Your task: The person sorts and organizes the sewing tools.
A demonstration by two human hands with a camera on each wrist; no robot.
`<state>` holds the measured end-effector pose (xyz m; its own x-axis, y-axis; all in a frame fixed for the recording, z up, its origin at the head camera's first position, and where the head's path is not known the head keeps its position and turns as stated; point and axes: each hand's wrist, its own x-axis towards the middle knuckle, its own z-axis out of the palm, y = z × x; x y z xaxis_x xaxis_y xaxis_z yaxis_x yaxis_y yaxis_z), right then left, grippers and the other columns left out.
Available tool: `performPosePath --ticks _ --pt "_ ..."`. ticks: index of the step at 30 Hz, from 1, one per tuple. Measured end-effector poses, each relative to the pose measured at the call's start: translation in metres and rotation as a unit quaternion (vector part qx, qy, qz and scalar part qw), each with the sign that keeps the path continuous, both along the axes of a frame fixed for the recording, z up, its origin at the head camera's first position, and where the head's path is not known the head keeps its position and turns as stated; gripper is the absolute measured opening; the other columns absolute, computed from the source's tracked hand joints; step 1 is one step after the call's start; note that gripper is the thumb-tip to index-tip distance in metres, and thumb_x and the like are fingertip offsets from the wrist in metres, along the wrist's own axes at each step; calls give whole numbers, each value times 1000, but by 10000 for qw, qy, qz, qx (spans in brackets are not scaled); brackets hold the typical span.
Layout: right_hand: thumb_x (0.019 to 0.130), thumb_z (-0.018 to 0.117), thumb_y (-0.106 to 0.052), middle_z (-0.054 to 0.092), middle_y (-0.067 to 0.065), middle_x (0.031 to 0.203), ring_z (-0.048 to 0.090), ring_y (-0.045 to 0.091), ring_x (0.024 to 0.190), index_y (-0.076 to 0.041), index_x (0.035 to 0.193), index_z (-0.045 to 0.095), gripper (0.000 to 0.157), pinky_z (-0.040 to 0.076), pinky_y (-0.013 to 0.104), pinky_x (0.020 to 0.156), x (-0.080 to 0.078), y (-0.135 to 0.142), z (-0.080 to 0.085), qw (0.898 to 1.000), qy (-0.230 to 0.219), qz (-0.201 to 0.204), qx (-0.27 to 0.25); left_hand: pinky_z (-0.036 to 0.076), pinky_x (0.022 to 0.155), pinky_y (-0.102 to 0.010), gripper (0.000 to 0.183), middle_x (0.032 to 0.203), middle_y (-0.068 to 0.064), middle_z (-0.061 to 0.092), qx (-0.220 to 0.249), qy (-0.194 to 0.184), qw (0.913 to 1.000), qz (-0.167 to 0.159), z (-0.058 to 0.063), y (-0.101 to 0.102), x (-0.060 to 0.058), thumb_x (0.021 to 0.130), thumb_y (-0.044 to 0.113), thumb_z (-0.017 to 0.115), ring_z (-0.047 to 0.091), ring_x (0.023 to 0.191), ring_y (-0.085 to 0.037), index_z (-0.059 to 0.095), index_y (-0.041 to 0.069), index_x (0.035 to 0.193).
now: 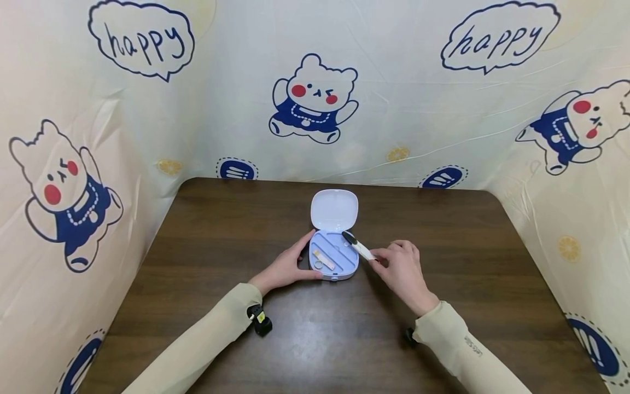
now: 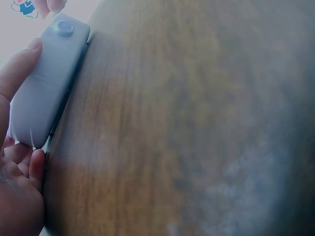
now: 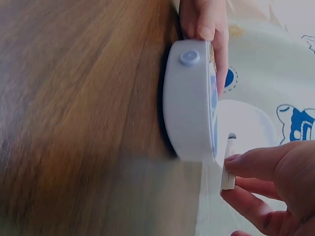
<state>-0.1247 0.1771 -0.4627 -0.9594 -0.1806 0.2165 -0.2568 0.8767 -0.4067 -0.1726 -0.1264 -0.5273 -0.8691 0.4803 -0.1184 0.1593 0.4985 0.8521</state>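
Note:
A light-blue storage box (image 1: 347,275) stands on the table with its white lid (image 1: 334,209) raised at the back. Inside its divided tray, a small ring (image 1: 318,265) and a short pale stick with a yellowish end (image 1: 324,259) lie at the left. My left hand (image 1: 284,268) grips the box's left side, thumb along the front and fingers behind. With thumb and fingers, my right hand (image 1: 401,271) pinches the white end of a slim black-and-white stick (image 1: 363,250); its black end reaches over the tray's right side. Its exact kind cannot be made out.
The brown wooden table (image 1: 221,230) extends around the box on all sides. A cloth printed with cartoon bears (image 1: 315,104) hangs behind the table and along both sides. The box has a round front button (image 3: 190,57).

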Motion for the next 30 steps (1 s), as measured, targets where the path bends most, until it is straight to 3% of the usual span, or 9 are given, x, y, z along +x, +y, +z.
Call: performPosePath --ticks 10,30 --pt "85 88 -17 61 -3 71 53 37 107 -14 103 85 18 33 62 105 -2 -16 1 9995 144 264 -22 39 118 -45 116 172 1 22 29 4 10000 7 1 0 2 82 52 87 28 155 -20 13 29 169" --pt "85 87 -15 65 4 77 55 37 107 -13 99 85 14 32 66 110 -4 -40 -4 9967 448 673 48 41 117 -44 116 172 0 24 -38 133 9999 -36 0 0 1 81 53 87 32 153 -21 14 31 169"
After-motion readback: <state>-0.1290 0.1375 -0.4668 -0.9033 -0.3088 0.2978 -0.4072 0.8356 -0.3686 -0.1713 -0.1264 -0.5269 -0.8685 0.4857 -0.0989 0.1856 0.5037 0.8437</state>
